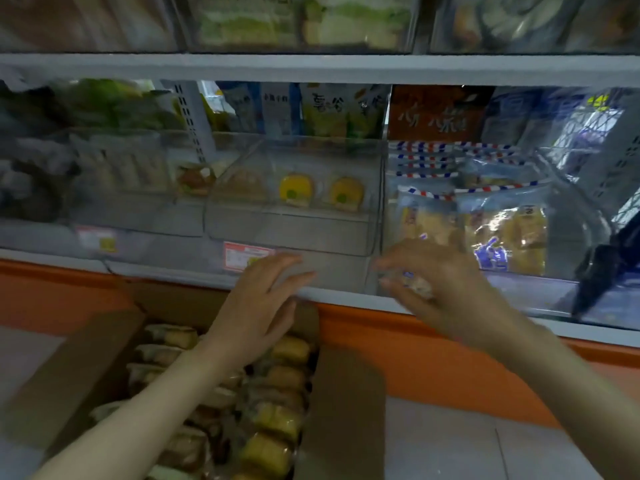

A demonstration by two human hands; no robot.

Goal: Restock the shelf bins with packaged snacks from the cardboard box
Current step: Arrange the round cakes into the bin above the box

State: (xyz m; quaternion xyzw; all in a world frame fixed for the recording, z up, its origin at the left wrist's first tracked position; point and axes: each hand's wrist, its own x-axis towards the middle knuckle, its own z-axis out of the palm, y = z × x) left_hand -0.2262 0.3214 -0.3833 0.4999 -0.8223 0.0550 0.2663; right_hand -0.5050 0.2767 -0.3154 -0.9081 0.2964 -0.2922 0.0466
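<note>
Two hands are raised before the shelf (346, 301), and I judge the step in hand to be loading the centre bin (287, 233). My left hand (266, 306) is palm-down with fingers straight and slightly spread, holding nothing. Its tips reach the shelf lip just below the bin's front wall, and whether they touch it I cannot tell. My right hand (446, 289), at about the same height and to the right, has its fingers and thumb curled in to pinch a small packet (415, 284); blur hides the exact contact. Both forearms slope up from the lower corners, the left one crossing over the box (79, 368). The box sits open below the shelf, packed with rows of wrapped snacks (277, 420). The bin is nearly bare, with yellow packs (296, 190) and a brownish one lined along its back. To do the step well, I would carry the packet left and up over the clear front wall rather than into it, then set it flat in front of the back row, facing as those packs do. I would release it only once it rests on the floor of the bin. The left hand could steady the bin so it does not slide back. The neighbouring bin of striped bags (502, 230) lies just beside the right hand, and a drift that way would misplace the stock.
</note>
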